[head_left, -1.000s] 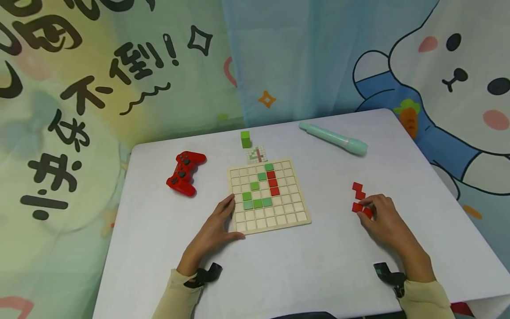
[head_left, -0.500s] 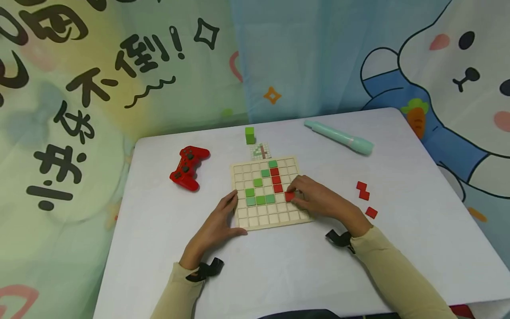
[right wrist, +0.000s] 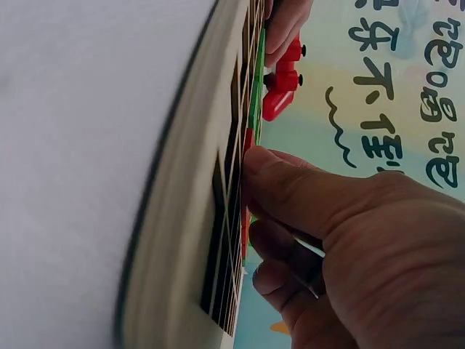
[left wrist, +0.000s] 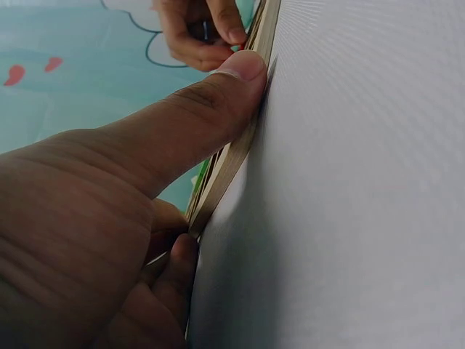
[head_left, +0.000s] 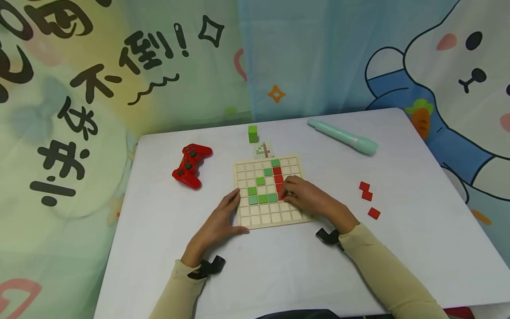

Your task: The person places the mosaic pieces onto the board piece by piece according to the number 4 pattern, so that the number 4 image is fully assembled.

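A square wooden grid board (head_left: 275,218) lies mid-table, set with several green tiles (head_left: 260,181) and a column of red tiles (head_left: 276,170). My left hand (head_left: 217,223) holds the board at its near left corner, fingers along the left side and thumb (left wrist: 211,105) against the front edge. Thumb and fingertips of my right hand (head_left: 308,195) pinch a red tile (head_left: 281,197) at the bottom of the red column, right at the board's surface. My fingers cover most of that tile.
Three loose red tiles (head_left: 367,195) lie to the right. Behind the board are a small pattern card (head_left: 263,150) and a green block (head_left: 253,134). A red game controller (head_left: 191,166) sits at left, a mint-green marker (head_left: 342,136) at back right.
My right hand has picked a red tile from the loose ones at right, carried it left to the board and shifted it to the red column's foot. My left hand stays at the corner.
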A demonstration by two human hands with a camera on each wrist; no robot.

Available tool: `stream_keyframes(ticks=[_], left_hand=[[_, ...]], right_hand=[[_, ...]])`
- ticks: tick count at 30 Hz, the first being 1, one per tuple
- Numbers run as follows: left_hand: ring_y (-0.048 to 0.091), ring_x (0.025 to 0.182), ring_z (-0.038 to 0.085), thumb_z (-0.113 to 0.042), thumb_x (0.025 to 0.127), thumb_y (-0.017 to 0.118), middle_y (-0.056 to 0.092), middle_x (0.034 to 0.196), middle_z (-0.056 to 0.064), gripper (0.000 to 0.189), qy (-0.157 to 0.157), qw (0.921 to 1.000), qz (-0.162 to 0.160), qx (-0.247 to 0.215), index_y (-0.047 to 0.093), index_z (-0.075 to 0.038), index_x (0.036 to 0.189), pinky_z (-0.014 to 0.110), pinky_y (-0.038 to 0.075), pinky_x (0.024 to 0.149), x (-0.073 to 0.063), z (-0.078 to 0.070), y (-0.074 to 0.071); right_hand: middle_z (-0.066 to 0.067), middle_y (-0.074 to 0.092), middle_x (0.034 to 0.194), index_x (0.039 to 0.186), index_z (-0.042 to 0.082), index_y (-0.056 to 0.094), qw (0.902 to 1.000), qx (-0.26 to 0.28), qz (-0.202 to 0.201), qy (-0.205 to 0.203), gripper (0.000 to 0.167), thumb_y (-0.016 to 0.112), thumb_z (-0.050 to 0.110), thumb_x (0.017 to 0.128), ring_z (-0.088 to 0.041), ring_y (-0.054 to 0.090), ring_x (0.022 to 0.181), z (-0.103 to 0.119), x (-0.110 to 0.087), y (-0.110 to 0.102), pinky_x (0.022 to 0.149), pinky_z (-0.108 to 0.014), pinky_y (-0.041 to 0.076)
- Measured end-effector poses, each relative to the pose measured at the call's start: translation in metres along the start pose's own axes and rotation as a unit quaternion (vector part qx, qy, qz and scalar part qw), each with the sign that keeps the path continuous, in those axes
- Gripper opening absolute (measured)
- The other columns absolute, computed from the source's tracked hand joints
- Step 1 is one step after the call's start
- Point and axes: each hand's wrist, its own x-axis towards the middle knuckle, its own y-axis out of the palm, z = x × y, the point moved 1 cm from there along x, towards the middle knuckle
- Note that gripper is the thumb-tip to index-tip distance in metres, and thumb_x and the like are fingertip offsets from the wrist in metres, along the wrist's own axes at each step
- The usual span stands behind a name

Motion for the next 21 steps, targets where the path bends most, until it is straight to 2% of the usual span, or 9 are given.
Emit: stream_keyframes(ticks=[3, 8, 10, 12, 14, 17, 19, 21], left_hand=[[0.026, 0.166, 0.031, -0.024, 0.078, 0.097, 0.023, 0.179, 0.010, 0.115, -0.002, 1.0000, 0.004, 0.002, 0.029, 0.000, 0.166, 0.048, 0.037, 0.129, 0.001, -0.003, 0.000], [0.027, 0.166, 0.032, -0.023, 0.077, 0.098, 0.024, 0.179, 0.010, 0.114, -0.019, 0.9998, 0.004, -0.002, 0.029, -0.001, 0.166, 0.049, 0.037, 0.129, -0.003, -0.003, 0.001], [0.027, 0.165, 0.031, -0.024, 0.077, 0.098, 0.024, 0.179, 0.009, 0.114, -0.023, 0.9997, 0.002, -0.003, 0.029, -0.002, 0.166, 0.049, 0.038, 0.129, -0.006, -0.002, 0.002], [0.028, 0.165, 0.031, -0.024, 0.077, 0.098, 0.024, 0.179, 0.008, 0.115, -0.025, 0.9997, 0.001, -0.002, 0.029, -0.004, 0.167, 0.049, 0.039, 0.128, -0.007, -0.001, 0.003], [0.028, 0.165, 0.031, -0.024, 0.077, 0.098, 0.024, 0.179, 0.008, 0.115, -0.024, 0.9997, 0.001, -0.004, 0.029, -0.004, 0.167, 0.049, 0.039, 0.128, -0.007, -0.002, 0.003], [0.029, 0.165, 0.032, -0.024, 0.078, 0.097, 0.023, 0.179, 0.008, 0.114, -0.019, 0.9998, 0.003, -0.002, 0.029, -0.004, 0.167, 0.049, 0.040, 0.128, -0.006, -0.004, 0.003], [0.029, 0.165, 0.032, -0.024, 0.078, 0.097, 0.024, 0.179, 0.008, 0.114, -0.016, 0.9999, 0.004, 0.000, 0.029, -0.004, 0.167, 0.049, 0.040, 0.127, -0.004, -0.005, 0.003], [0.029, 0.165, 0.032, -0.024, 0.078, 0.097, 0.023, 0.179, 0.008, 0.114, -0.013, 0.9999, 0.004, 0.005, 0.029, -0.004, 0.167, 0.049, 0.040, 0.127, -0.002, -0.006, 0.003]], right_hand=[[-0.002, 0.069, 0.114, 0.105, 0.012, 0.074, 1.0000, 0.001, 0.003, 0.005, 0.006, 0.074, 0.009, 0.100, -0.018, 0.064, 0.106, 0.001, -0.003, 0.000, 0.092, -0.038, 0.059], [-0.004, 0.070, 0.129, 0.120, 0.011, 0.075, 0.9999, -0.007, 0.003, 0.011, 0.019, 0.070, 0.008, 0.102, -0.024, 0.064, 0.123, 0.005, -0.018, 0.000, 0.106, -0.045, 0.058], [-0.006, 0.066, 0.137, 0.128, 0.011, 0.073, 0.9993, -0.004, -0.021, 0.032, 0.026, 0.069, 0.008, 0.103, -0.027, 0.061, 0.129, 0.004, -0.033, -0.006, 0.109, -0.048, 0.057], [-0.008, 0.063, 0.139, 0.133, 0.012, 0.071, 0.9954, -0.004, -0.067, 0.068, 0.030, 0.068, 0.008, 0.104, -0.027, 0.062, 0.125, -0.003, -0.054, -0.016, 0.103, -0.047, 0.059], [-0.011, 0.063, 0.136, 0.134, 0.011, 0.069, 0.9843, -0.013, -0.126, 0.123, 0.030, 0.067, 0.007, 0.104, -0.026, 0.064, 0.113, -0.015, -0.081, -0.030, 0.092, -0.043, 0.060], [-0.018, 0.061, 0.129, 0.133, 0.005, 0.065, 0.9541, -0.029, -0.185, 0.234, 0.029, 0.067, 0.008, 0.104, -0.028, 0.061, 0.099, -0.036, -0.121, -0.047, 0.076, -0.036, 0.054], [-0.024, 0.056, 0.126, 0.135, -0.001, 0.060, 0.9362, -0.028, -0.182, 0.299, 0.034, 0.068, 0.010, 0.104, -0.033, 0.058, 0.098, -0.048, -0.142, -0.055, 0.075, -0.037, 0.051], [-0.029, 0.051, 0.128, 0.137, -0.007, 0.055, 0.9279, -0.025, -0.160, 0.336, 0.041, 0.068, 0.012, 0.103, -0.037, 0.055, 0.102, -0.058, -0.156, -0.057, 0.078, -0.041, 0.051]])
